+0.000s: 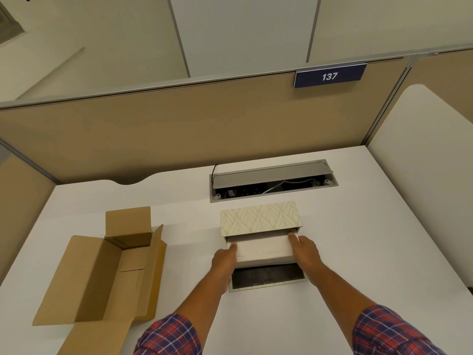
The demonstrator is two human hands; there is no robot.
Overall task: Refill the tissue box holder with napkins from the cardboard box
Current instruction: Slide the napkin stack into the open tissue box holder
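The task looked close to done. Both hands gripped a white stack of napkins (263, 248) by its ends, the left hand (225, 260) and right hand (304, 252) each pressed against a side, feeding it into the patterned holder (258, 217) on the worktop (384, 239). The cardboard box (107, 265) lay open and apparently empty at the left. Seating the stack and closing the dark-lined lid (267, 278) remained.

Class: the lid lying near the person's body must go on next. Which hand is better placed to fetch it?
Left hand: its wrist already overlaps the lid; the right hand sits farther up the napkins.
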